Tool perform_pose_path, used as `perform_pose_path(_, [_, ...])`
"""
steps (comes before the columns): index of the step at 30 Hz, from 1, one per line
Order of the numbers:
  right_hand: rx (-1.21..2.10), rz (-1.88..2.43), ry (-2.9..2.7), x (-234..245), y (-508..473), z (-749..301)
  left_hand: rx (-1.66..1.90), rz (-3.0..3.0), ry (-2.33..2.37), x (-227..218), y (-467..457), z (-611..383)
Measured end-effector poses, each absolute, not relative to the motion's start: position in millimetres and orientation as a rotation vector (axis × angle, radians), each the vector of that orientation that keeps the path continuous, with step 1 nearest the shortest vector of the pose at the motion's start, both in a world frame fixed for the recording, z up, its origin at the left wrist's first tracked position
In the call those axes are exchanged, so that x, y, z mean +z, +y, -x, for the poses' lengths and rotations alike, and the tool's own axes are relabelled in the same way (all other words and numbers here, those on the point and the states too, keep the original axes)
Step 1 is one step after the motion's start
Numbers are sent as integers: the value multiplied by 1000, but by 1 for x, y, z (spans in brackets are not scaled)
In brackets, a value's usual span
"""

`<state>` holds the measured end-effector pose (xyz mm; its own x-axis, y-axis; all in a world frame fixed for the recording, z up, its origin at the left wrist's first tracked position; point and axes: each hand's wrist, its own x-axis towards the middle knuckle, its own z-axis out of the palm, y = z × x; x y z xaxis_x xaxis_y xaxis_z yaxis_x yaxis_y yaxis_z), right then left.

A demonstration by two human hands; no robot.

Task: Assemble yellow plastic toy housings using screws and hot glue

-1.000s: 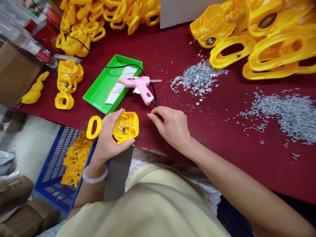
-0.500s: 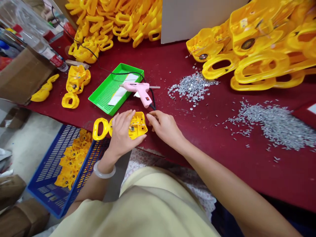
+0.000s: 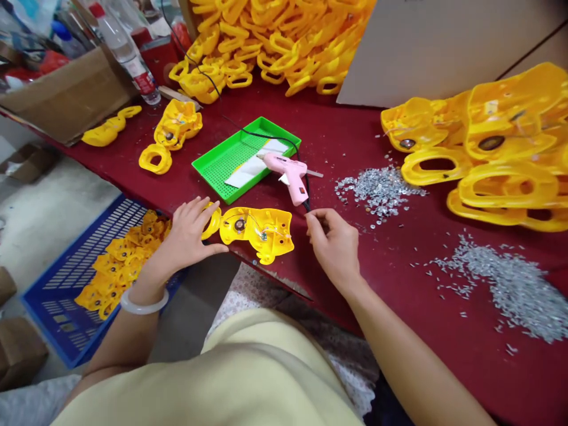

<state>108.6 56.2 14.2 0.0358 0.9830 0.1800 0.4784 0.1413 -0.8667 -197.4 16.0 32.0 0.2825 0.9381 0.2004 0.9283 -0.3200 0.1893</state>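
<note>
Left hand (image 3: 189,232) lies flat on a yellow plastic casing (image 3: 260,231), apart from the pinched right hand (image 3: 332,249); a blue mesh crate (image 3: 57,313) holds yellow parts (image 3: 119,266).

So on the red fabric-topped counter (image 3: 390,296), a yellow plastic shell (image 3: 257,229) lies right up front, my left hand (image 3: 189,234) on its end and my right hand (image 3: 332,248) just beside it. Behind it there's a green plastic mesh tray (image 3: 208,177), with a pink glue gun (image 3: 288,174) across its corner. Right of the gun are silver sequins (image 3: 377,189), then a heap of yellow plastic shells (image 3: 506,154), with silver metal bits (image 3: 506,290) in front. A blue plastic crate (image 3: 57,296) sits on the floor, left of the counter.
</note>
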Motion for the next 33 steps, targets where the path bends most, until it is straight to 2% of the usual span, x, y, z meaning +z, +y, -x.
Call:
perform_pose_path(2, [715, 1463, -1560, 12, 57, -109, 481, -2482, 1804, 23, 16, 202])
perform_pose_path(5, [477, 1362, -1654, 14, 55, -108, 586, -2480, 1807, 14, 17, 203])
perform_pose_path(8, [203, 1151, -1872, 21, 51, -103, 674, -2460, 1793, 9, 17, 202])
perform_pose_path(12, [17, 837, -2181, 28, 47, -93, 693, -2466, 1761, 3, 18, 202])
perform_pose_path(22, [-64, 589, -2483, 33, 52, -74, 812, -2479, 1751, -6, 16, 203])
perform_pose_path(33, [-103, 672, -2528, 33, 55, -75, 810, -2475, 1742, -7, 17, 203])
